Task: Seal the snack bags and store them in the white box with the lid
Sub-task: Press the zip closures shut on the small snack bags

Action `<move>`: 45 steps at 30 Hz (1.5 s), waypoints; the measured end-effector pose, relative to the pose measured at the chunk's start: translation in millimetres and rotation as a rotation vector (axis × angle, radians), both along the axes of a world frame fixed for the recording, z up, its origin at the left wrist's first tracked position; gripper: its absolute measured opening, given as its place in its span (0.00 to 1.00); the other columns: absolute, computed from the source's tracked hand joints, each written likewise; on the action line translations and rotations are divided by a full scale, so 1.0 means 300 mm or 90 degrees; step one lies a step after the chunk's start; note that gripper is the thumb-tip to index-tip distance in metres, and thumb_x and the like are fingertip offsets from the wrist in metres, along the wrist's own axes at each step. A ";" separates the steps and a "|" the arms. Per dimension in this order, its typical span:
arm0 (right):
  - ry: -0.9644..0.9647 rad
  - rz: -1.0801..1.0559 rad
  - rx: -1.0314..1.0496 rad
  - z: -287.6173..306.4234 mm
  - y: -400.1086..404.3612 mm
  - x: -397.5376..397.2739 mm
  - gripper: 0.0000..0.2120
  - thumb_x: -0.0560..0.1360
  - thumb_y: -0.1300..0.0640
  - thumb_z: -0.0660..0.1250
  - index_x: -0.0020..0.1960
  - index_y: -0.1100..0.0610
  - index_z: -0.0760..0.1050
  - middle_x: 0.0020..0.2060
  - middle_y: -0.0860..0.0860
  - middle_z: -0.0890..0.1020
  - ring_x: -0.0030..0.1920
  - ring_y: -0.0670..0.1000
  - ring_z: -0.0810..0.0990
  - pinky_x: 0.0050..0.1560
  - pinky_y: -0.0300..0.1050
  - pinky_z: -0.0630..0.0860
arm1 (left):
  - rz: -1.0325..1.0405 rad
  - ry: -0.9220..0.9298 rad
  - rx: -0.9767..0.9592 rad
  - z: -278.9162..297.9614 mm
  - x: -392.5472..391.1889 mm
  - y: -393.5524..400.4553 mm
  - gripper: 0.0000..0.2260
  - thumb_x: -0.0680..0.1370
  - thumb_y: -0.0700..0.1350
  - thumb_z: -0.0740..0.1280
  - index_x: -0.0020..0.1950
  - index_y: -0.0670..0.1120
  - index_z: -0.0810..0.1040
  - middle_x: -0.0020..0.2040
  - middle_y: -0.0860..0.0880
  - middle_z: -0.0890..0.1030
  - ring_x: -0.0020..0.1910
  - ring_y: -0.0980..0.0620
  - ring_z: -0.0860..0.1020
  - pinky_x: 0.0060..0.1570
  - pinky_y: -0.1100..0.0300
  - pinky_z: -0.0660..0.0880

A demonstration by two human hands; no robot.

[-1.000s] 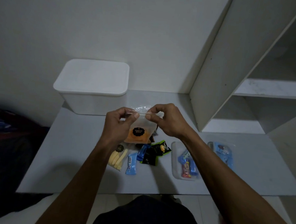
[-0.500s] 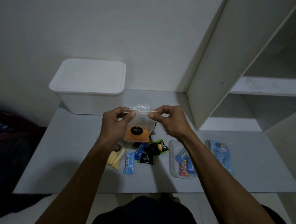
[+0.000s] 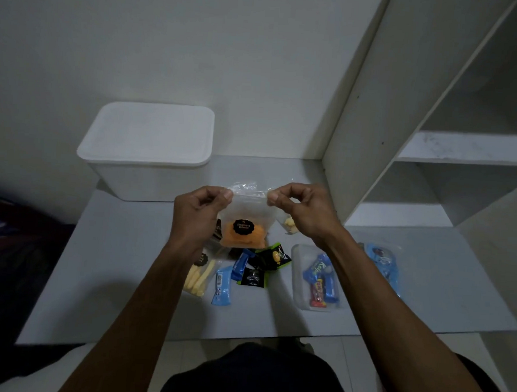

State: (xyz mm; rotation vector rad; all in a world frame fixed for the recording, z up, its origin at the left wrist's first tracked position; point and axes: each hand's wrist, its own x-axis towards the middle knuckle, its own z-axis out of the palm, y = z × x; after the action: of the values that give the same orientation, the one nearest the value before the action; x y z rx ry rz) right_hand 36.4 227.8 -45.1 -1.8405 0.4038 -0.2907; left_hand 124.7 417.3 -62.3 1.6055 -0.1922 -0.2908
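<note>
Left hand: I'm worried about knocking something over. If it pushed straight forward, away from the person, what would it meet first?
Probably the white box. The left hand, pinching the snack bag, sits just before the box's near right corner, though depth is hard to judge.

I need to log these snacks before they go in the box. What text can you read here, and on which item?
"Singkong Balado": round black sticker on the held clear bag of orange chips.
"Nextar": black and green packet on the table.
"Kalpa", partly readable: blue wrapper in the clear bag at right.
Light blue wrapper, red bar: print too blurred.
</note>
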 end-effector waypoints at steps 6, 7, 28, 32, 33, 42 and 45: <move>-0.010 -0.037 -0.007 -0.008 0.006 -0.009 0.10 0.76 0.53 0.72 0.42 0.60 0.83 0.37 0.48 0.85 0.35 0.36 0.79 0.45 0.39 0.73 | 0.003 0.018 -0.003 0.013 -0.006 -0.024 0.04 0.76 0.42 0.72 0.42 0.49 0.85 0.39 0.53 0.85 0.42 0.58 0.82 0.51 0.58 0.76; -0.009 -0.037 -0.007 -0.005 0.005 -0.009 0.11 0.76 0.53 0.71 0.43 0.61 0.83 0.37 0.49 0.85 0.34 0.36 0.79 0.44 0.39 0.73 | -0.004 0.016 0.004 0.012 -0.004 -0.022 0.04 0.77 0.43 0.71 0.43 0.50 0.85 0.39 0.53 0.85 0.41 0.60 0.81 0.51 0.59 0.76; 0.117 0.111 -0.099 0.058 0.041 0.024 0.09 0.76 0.54 0.71 0.44 0.59 0.84 0.38 0.53 0.86 0.35 0.42 0.80 0.38 0.38 0.77 | -0.103 -0.054 0.050 0.005 -0.034 -0.029 0.06 0.80 0.45 0.68 0.47 0.49 0.84 0.45 0.50 0.85 0.46 0.56 0.82 0.43 0.62 0.78; 0.085 0.029 -0.151 0.013 0.065 0.032 0.10 0.76 0.51 0.71 0.39 0.56 0.81 0.36 0.55 0.84 0.35 0.48 0.79 0.41 0.48 0.78 | 0.090 -0.080 0.119 0.002 -0.058 -0.051 0.12 0.72 0.57 0.74 0.47 0.51 0.81 0.46 0.52 0.83 0.45 0.54 0.79 0.44 0.61 0.76; 0.080 0.009 -0.152 0.004 0.074 0.034 0.10 0.76 0.51 0.71 0.39 0.55 0.81 0.36 0.55 0.84 0.35 0.49 0.79 0.42 0.49 0.79 | 0.123 -0.066 0.132 0.011 -0.068 -0.058 0.14 0.71 0.60 0.74 0.45 0.50 0.81 0.43 0.52 0.83 0.42 0.56 0.79 0.42 0.62 0.76; 0.062 0.008 -0.122 -0.016 0.119 0.045 0.06 0.77 0.55 0.71 0.45 0.56 0.83 0.38 0.49 0.85 0.41 0.47 0.83 0.47 0.47 0.81 | 0.103 0.027 0.120 0.037 -0.085 -0.083 0.12 0.77 0.48 0.71 0.36 0.45 0.83 0.30 0.51 0.81 0.29 0.59 0.78 0.37 0.59 0.79; 0.073 0.009 -0.083 -0.032 0.105 0.034 0.07 0.76 0.53 0.71 0.43 0.56 0.83 0.38 0.53 0.85 0.41 0.53 0.84 0.50 0.54 0.82 | 0.107 0.042 0.103 0.057 -0.087 -0.081 0.11 0.78 0.46 0.70 0.37 0.43 0.83 0.27 0.52 0.80 0.26 0.60 0.76 0.30 0.65 0.76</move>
State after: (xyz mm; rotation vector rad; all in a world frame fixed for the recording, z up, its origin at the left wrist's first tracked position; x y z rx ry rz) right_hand 46.5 259.2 -54.6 -1.9932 0.4595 -0.2065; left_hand 98.6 393.0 -45.1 1.7577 0.0188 -0.2334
